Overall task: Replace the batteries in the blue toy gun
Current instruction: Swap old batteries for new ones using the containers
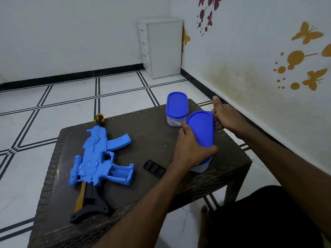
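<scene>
Gun [100, 158] compartment open, cover [154, 168] off at centre; left hand [191, 149] grasps container [202, 133], right hand [227, 117] pinches its lid; batteries not in.

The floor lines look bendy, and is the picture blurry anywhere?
Head view: the wide lens bows the floor lines and table edges; light is soft and even, with faint shadows; the gun looks sharp; the hands, left and right, are slightly soft.
</scene>
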`<state>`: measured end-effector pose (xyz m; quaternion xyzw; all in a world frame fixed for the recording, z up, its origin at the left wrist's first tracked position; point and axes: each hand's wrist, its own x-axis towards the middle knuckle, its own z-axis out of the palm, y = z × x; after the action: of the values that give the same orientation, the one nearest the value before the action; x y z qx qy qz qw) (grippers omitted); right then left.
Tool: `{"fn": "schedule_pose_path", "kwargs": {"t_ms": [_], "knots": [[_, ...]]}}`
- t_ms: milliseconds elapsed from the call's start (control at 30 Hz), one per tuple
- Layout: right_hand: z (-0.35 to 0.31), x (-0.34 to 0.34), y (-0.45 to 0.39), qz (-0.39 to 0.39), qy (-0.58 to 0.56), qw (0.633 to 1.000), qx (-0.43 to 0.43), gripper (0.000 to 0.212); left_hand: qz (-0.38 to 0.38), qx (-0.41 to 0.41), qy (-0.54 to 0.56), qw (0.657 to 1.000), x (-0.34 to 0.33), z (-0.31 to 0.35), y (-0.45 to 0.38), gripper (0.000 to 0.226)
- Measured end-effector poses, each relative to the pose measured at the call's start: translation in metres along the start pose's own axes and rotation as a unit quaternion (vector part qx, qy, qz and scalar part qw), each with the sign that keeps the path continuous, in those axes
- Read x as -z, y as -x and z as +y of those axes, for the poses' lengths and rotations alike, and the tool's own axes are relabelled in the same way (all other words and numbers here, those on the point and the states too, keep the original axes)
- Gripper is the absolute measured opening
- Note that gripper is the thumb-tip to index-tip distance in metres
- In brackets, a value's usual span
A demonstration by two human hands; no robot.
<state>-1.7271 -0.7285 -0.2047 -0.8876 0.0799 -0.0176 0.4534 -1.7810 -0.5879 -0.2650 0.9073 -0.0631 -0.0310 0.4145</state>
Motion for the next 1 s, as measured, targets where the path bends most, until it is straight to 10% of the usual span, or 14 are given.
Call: {"fn": "schedule_pose_path", "kwargs": {"t_ms": [200,367,633,1000], "knots": [[0.008,0.0,0.005,-0.003,-0.034,0.999,0.016,0.067,0.043,0.021,0.2,0.979,0.008,0.003,0.005,0.102],[0.009,0.002,0.011,-0.054,0.05,0.992,0.1,0.027,0.045,0.062,0.345,0.936,0.035,-0.015,0.01,0.074],[-0.012,-0.029,0.019,-0.264,0.381,0.881,0.097,0.05,0.071,0.103,0.339,0.932,0.072,-0.048,0.013,0.06],[-0.011,-0.06,0.013,-0.299,0.401,0.866,0.01,0.057,0.088,0.137,0.285,0.945,0.086,-0.06,0.019,0.092]]}}
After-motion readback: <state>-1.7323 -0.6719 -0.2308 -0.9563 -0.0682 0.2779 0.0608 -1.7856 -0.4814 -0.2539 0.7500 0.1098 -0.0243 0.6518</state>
